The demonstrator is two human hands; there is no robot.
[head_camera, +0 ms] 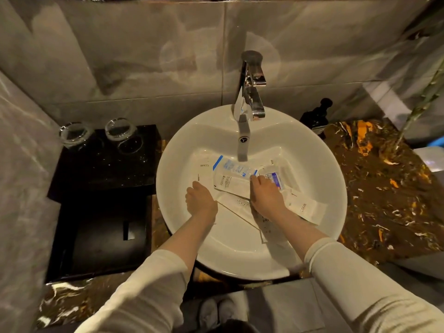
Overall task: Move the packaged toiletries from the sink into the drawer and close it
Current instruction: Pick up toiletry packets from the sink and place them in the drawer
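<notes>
Countertop (pixel 389 188) of dark marble with orange veins spreads around a round white sink (pixel 182 150) at centre frame. At nine o'clock of the sink sits a black box (pixel 105 164), its lower part an open dark recess (pixel 103 236); whether that is the drawer I cannot tell. Two glasses (pixel 76 133) stand on the box's far edge, side by side. A chrome tap (pixel 251 92) rises at twelve o'clock of the sink, its spout reaching over the bowl. At two o'clock a dark bottle (pixel 316 118) stands on the countertop, just beside the rim. Packets (pixel 234 179) of toiletries lie scattered and overlapping on the flat floor of the sink: a blue-printed sachet (pixel 230 167) near the middle, a white sleeve marked COMB (pixel 201 169) at its nine o'clock, another comb sleeve (pixel 305 207) at four o'clock, and a small blue-labelled pouch (pixel 274 177) at three o'clock. Both arms, in pale sleeves, reach into the bowl from six o'clock. The left hand (pixel 200 200) rests knuckles-up on the packets at seven o'clock, fingers curled under; whether it grips anything I cannot tell. The right hand (pixel 265 195) presses down on the pile at five o'clock, fingers (pixel 254 180) touching the sachet's edge and the pouch; a firm grip is not visible.
</notes>
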